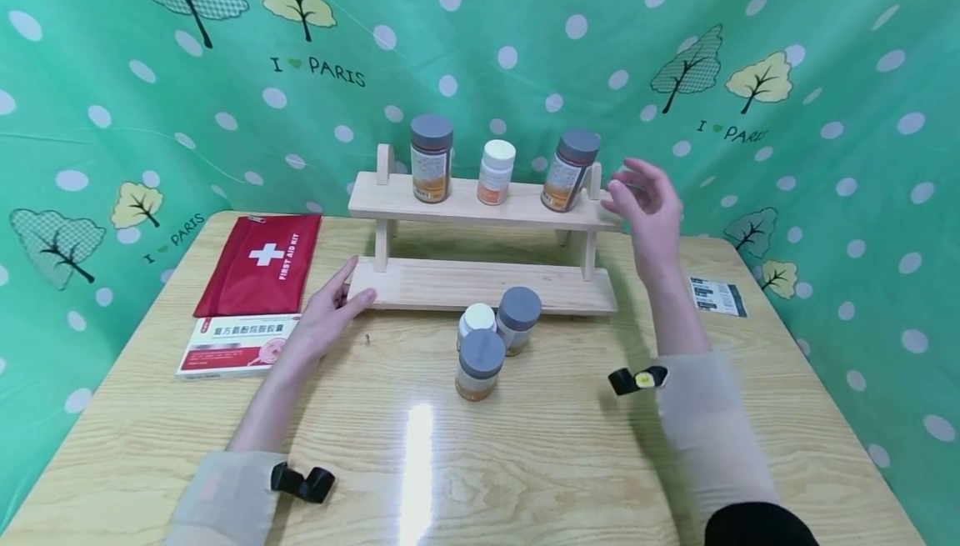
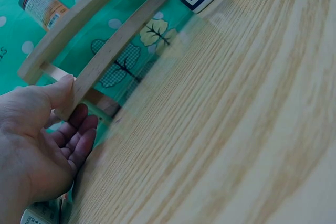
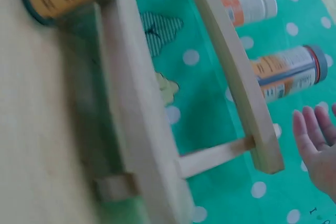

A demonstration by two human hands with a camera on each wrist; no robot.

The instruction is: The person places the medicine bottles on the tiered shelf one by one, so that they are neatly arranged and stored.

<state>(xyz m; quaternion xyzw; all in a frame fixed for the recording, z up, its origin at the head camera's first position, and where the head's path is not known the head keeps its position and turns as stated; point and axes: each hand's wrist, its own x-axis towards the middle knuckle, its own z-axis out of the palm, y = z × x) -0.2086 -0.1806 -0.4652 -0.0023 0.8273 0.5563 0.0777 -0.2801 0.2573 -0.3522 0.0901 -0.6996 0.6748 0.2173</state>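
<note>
A two-tier wooden rack (image 1: 480, 283) stands toward the back of the table. My left hand (image 1: 335, 310) pinches the left end of its lower board, thumb above and fingers below, as the left wrist view (image 2: 52, 140) shows. My right hand (image 1: 651, 208) is off the right end of the upper board, fingers loosely bent, holding nothing. Nearest to it is a grey-capped pill bottle (image 1: 570, 171) on the upper board. A small white-capped bottle (image 1: 497, 172) stands mid-board, and another grey-capped bottle (image 1: 431, 158) is at the left.
In front of the rack cluster a white-capped bottle (image 1: 477, 321) and two grey-capped bottles (image 1: 480, 363). A red first aid pouch (image 1: 258, 267) and a medicine box (image 1: 232, 346) lie at left. A blister pack (image 1: 717, 297) lies at right. A green curtain (image 1: 480, 54) hangs behind.
</note>
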